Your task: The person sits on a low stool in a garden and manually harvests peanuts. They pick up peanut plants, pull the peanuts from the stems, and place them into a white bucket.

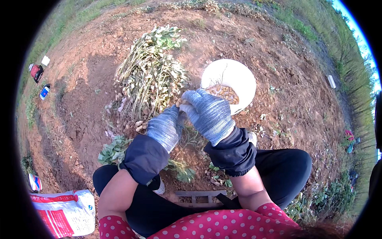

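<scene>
Both my hands wear grey knitted gloves and meet in front of me, fingers closed. My left hand (165,126) grips a peanut plant (193,137), whose stems and leaves seem to hang below the gloves. Against it, my right hand (209,115) pinches at a tan peanut (180,102), partly hidden by the fingertips. Just beyond the right hand stands a white bucket (238,73) with a layer of peanuts (226,94) in it. A heap of pulled peanut plants (153,71) lies beyond my left hand, with several loose pods (140,126) at its near edge.
A plastic frame (201,195) lies between my legs. Green leaves (114,149) are scattered near my left knee. A white and red sack (81,211) sits at the lower left, with a red bag (36,72) farther off. Reddish soil (286,91) surrounds everything.
</scene>
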Action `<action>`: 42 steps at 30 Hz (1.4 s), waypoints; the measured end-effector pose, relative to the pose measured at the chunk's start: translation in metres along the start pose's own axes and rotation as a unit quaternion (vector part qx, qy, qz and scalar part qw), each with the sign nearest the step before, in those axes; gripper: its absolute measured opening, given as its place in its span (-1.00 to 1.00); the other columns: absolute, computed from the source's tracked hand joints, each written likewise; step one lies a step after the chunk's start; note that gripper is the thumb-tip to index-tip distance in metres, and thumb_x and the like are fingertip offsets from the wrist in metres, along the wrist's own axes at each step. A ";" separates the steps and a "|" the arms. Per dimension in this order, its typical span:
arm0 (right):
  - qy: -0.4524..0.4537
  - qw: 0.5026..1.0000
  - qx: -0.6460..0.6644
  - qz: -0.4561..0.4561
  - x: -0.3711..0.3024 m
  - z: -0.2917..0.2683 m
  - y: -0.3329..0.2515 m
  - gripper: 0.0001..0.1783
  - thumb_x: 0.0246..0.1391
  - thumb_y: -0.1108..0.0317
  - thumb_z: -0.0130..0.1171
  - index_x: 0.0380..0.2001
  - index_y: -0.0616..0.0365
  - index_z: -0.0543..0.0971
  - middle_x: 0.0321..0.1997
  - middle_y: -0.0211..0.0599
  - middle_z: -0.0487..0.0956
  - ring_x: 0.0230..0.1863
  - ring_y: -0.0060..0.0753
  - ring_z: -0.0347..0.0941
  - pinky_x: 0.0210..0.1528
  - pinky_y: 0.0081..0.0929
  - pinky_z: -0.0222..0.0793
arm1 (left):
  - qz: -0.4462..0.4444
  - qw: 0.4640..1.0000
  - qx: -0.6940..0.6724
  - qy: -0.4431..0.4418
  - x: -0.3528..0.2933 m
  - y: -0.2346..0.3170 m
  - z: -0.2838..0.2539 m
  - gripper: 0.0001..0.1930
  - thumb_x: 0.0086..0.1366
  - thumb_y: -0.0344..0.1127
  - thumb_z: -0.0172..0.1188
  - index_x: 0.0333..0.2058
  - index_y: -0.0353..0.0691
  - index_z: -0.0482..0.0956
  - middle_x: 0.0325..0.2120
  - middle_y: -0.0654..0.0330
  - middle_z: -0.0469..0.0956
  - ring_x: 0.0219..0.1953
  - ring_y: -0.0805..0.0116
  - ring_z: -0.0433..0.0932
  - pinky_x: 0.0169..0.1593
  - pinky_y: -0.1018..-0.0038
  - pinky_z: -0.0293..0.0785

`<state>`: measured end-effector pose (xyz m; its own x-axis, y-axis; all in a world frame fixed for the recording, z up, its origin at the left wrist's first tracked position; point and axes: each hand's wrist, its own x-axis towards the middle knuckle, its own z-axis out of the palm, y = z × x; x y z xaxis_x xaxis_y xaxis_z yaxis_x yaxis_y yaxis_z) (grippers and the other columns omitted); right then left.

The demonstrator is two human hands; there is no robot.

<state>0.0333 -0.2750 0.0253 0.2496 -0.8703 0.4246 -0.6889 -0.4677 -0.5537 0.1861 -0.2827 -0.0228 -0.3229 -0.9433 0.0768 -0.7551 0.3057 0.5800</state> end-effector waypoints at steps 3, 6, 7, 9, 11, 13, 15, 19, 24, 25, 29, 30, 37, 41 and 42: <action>0.037 0.955 0.295 0.013 -0.010 0.009 0.007 -0.71 0.00 0.24 0.18 -0.29 0.22 0.47 -0.52 -0.38 0.52 -0.50 -0.43 0.45 -0.40 -0.49 0.37 | -0.029 0.998 -0.047 0.018 0.006 -0.021 0.008 -0.76 0.27 -0.35 0.00 -0.12 -0.31 0.44 -0.26 0.03 0.51 -0.27 0.32 0.52 -0.24 0.46 0.49; -0.040 0.738 0.662 0.126 -0.024 -0.006 -0.012 -0.63 0.00 0.08 0.13 -0.36 0.21 0.46 -0.64 -0.50 0.36 -0.68 -0.70 0.18 -0.64 -0.70 0.06 | -0.134 0.949 -0.284 0.037 0.005 -0.024 -0.001 -0.73 0.31 -0.33 -0.03 -0.13 -0.42 0.42 -0.30 0.18 0.49 -0.33 0.50 0.42 -0.25 0.63 0.46; -0.024 0.740 0.661 0.121 -0.024 -0.010 -0.015 -0.65 0.01 0.10 0.11 -0.37 0.22 0.47 -0.65 -0.52 0.34 -0.69 -0.72 0.16 -0.65 -0.70 0.03 | -0.130 0.926 -0.352 0.050 0.012 -0.043 0.007 -0.77 0.29 -0.36 0.00 -0.15 -0.37 0.41 -0.44 0.18 0.48 -0.43 0.49 0.44 -0.38 0.62 0.41; 0.080 0.927 0.357 0.087 -0.006 -0.020 -0.001 -0.70 0.08 0.15 0.04 -0.37 0.20 0.50 -0.54 -0.47 0.43 -0.53 -0.68 0.28 -0.49 -0.69 0.17 | -0.161 0.856 -0.486 -0.069 0.015 -0.037 -0.021 -0.77 0.32 -0.25 -0.06 -0.20 -0.30 0.43 -0.60 0.32 0.40 -0.62 0.59 0.34 -0.55 0.66 0.32; 0.205 0.968 0.137 0.036 0.015 -0.025 0.042 -0.73 0.11 0.24 0.02 -0.27 0.23 0.50 -0.42 -0.14 0.55 -0.35 -0.23 0.49 -0.25 -0.40 0.36 | -0.112 0.778 -0.604 -0.133 0.014 -0.049 -0.032 -0.76 0.31 -0.18 -0.04 -0.22 -0.23 0.43 -0.62 0.34 0.39 -0.67 0.57 0.33 -0.59 0.60 0.32; 0.177 0.969 -0.120 0.126 0.032 -0.049 0.089 -0.67 0.03 0.23 0.10 -0.18 0.22 0.49 -0.23 -0.09 0.53 -0.19 -0.12 0.46 -0.14 -0.34 0.35 | -0.156 0.712 -0.675 -0.120 0.018 -0.037 -0.030 -0.73 0.28 -0.15 0.00 -0.20 -0.23 0.43 -0.55 0.29 0.44 -0.62 0.50 0.39 -0.53 0.53 0.38; 0.288 0.881 -0.375 0.020 0.043 -0.055 0.089 -0.63 -0.02 0.26 0.16 -0.14 0.20 0.48 -0.16 -0.10 0.51 -0.14 -0.15 0.44 -0.09 -0.35 0.34 | -0.148 0.665 -0.724 -0.109 0.013 -0.037 -0.042 -0.68 0.27 -0.14 0.01 -0.13 -0.23 0.42 -0.45 0.24 0.49 -0.52 0.41 0.45 -0.44 0.47 0.44; 0.152 0.964 0.201 0.091 0.006 -0.025 0.043 -0.82 -0.05 0.38 0.21 -0.33 0.21 0.57 -0.47 -0.32 0.57 -0.41 -0.53 0.49 -0.33 -0.56 0.41 | -0.168 0.618 -0.759 -0.115 0.019 -0.033 -0.032 -0.77 0.29 -0.19 -0.01 -0.19 -0.20 0.42 -0.44 0.20 0.49 -0.49 0.36 0.49 -0.46 0.48 0.48; -0.040 0.967 0.233 0.097 -0.009 0.052 -0.017 -0.76 -0.02 0.38 0.21 -0.26 0.25 0.52 -0.39 -0.29 0.56 -0.36 -0.62 0.44 -0.27 -0.61 0.36 | -0.229 0.633 -0.740 0.000 0.014 -0.032 -0.032 -0.81 0.30 -0.25 -0.03 -0.24 -0.23 0.43 -0.40 0.18 0.49 -0.43 0.34 0.51 -0.39 0.50 0.53; -0.019 0.966 0.236 0.104 -0.013 0.061 -0.006 -0.76 -0.01 0.38 0.20 -0.26 0.25 0.52 -0.37 -0.30 0.56 -0.36 -0.62 0.43 -0.27 -0.63 0.36 | -0.217 0.631 -0.745 -0.021 0.018 -0.032 -0.023 -0.82 0.30 -0.26 -0.03 -0.24 -0.23 0.44 -0.40 0.18 0.49 -0.43 0.35 0.51 -0.39 0.52 0.51; 0.016 0.808 0.569 0.151 -0.023 0.064 -0.008 -0.77 0.02 0.43 0.16 -0.23 0.25 0.49 -0.32 -0.28 0.54 -0.33 -0.64 0.42 -0.27 -0.66 0.35 | -0.154 0.691 -0.704 -0.058 0.009 -0.033 -0.035 -0.83 0.28 -0.32 -0.03 -0.23 -0.25 0.45 -0.41 0.24 0.48 -0.42 0.46 0.47 -0.37 0.61 0.42; 0.028 0.818 0.560 0.128 -0.025 0.069 -0.005 -0.72 0.05 0.35 0.13 -0.18 0.25 0.46 -0.35 -0.30 0.53 -0.38 -0.65 0.41 -0.32 -0.67 0.34 | -0.130 0.712 -0.688 -0.057 0.008 -0.034 -0.032 -0.83 0.28 -0.33 -0.03 -0.23 -0.25 0.45 -0.41 0.25 0.48 -0.41 0.48 0.46 -0.35 0.61 0.42; -0.161 0.599 0.758 0.201 -0.039 0.049 0.004 -0.66 -0.07 0.23 0.11 -0.40 0.38 0.48 -0.58 -0.27 0.45 -0.63 -0.53 0.36 -0.59 -0.67 0.24 | -0.132 0.707 -0.694 -0.015 0.008 -0.027 -0.034 -0.90 0.28 -0.37 -0.06 -0.34 -0.24 0.40 -0.59 0.30 0.36 -0.58 0.51 0.34 -0.55 0.53 0.30; -0.176 0.795 0.549 0.188 -0.027 0.006 0.003 -0.76 -0.01 0.29 0.15 -0.37 0.27 0.53 -0.56 -0.39 0.49 -0.64 -0.68 0.32 -0.58 -0.71 0.23 | -0.042 0.736 -0.672 0.065 0.024 -0.059 -0.065 -0.84 0.30 -0.32 -0.04 -0.20 -0.24 0.38 -0.62 0.37 0.33 -0.65 0.59 0.27 -0.57 0.64 0.25; -0.085 0.849 0.489 0.183 -0.020 0.000 0.011 -0.74 0.00 0.27 0.15 -0.34 0.26 0.52 -0.55 -0.38 0.51 -0.60 -0.64 0.36 -0.54 -0.67 0.27 | -0.054 0.758 -0.641 0.107 0.023 -0.059 -0.068 -0.82 0.30 -0.33 -0.04 -0.19 -0.26 0.39 -0.61 0.36 0.35 -0.64 0.60 0.29 -0.55 0.64 0.27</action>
<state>0.0204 -0.2629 0.0105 0.2919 -0.9559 0.0329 0.1326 0.0063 -0.9912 0.2622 -0.3310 -0.0002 -0.0943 -0.9953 0.0231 0.4501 -0.0219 0.8927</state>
